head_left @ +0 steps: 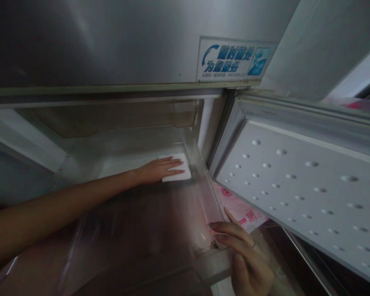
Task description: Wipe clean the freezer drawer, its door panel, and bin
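A clear plastic drawer (pixel 135 230) is pulled out of the lower fridge compartment. My left hand (pixel 160 169) reaches in from the left and lies with fingers spread on a folded white cloth (pixel 185 172), which rests on the drawer's bottom toward the back right. At the drawer's front right corner, my right hand (pixel 246 250) has its fingertips on the right side wall, fingers bent around its edge, with a ring on one finger. Some dark dirt shows on the corner near those fingertips.
The open fridge door (pixel 296 185), with a dimpled inner panel, stands at the right. Above is the closed upper door (pixel 126 41) with a sticker (pixel 236 59). A pink and white plastic bag (pixel 243 207) lies under the open door.
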{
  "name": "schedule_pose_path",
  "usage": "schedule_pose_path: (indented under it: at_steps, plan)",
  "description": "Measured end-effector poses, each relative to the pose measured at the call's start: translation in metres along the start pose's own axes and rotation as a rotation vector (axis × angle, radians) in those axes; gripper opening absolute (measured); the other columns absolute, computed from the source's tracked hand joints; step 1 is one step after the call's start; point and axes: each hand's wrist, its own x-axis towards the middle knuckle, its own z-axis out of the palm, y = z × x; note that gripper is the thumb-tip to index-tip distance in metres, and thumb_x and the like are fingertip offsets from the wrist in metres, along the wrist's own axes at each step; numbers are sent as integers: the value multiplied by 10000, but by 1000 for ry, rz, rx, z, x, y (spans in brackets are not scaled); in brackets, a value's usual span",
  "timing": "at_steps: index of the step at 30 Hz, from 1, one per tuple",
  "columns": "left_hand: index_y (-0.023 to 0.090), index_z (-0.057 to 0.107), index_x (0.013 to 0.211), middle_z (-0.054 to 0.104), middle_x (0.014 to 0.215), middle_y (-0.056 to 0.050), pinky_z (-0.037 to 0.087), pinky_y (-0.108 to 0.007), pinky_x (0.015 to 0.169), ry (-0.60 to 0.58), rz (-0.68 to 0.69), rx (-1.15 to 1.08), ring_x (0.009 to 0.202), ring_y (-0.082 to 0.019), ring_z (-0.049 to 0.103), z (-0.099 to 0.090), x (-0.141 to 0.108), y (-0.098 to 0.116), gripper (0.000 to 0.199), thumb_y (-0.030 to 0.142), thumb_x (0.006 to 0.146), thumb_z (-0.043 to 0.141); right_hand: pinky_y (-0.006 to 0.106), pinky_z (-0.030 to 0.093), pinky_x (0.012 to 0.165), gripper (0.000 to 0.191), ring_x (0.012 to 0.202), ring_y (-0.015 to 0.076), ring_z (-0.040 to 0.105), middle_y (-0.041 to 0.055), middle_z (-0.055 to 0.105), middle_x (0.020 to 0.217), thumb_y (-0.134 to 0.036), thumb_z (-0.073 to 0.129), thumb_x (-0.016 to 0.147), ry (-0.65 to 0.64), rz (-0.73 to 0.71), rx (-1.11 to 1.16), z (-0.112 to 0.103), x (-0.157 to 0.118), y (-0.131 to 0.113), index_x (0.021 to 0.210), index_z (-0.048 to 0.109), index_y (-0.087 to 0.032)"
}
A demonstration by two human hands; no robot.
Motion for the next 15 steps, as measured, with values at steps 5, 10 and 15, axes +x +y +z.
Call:
schedule_pose_path:
  at_steps: [5,10,15]
  plan:
    - [117,361,1458,313,1578,-150,189,-417,1208,20,-163,-82,1472,-200,229,-2,12,-18,757,-149,749,363,384,574,873,278,949,203,700,94,722,1009,-251,426,993,7,-11,1,1,1,1,1057,679,-157]
    - [125,356,1461,348,1562,-151,209,-430,1211,-53,-55,-86,1463,-213,269,-1,3,20,709,-54,784,470,427,585,841,272,1032,244,678,117,704,1096,-250,429,985,72,-4,10,5,-3,3,1097,661,-163]
    - [182,432,1433,441,1508,-126,288,-427,1189,39,243,-76,1411,-222,385,1,-25,91,454,169,979,416,458,571,876,278,1131,272,633,121,663,1204,-239,434,973,97,33,8,8,-5,3,1140,645,-168]
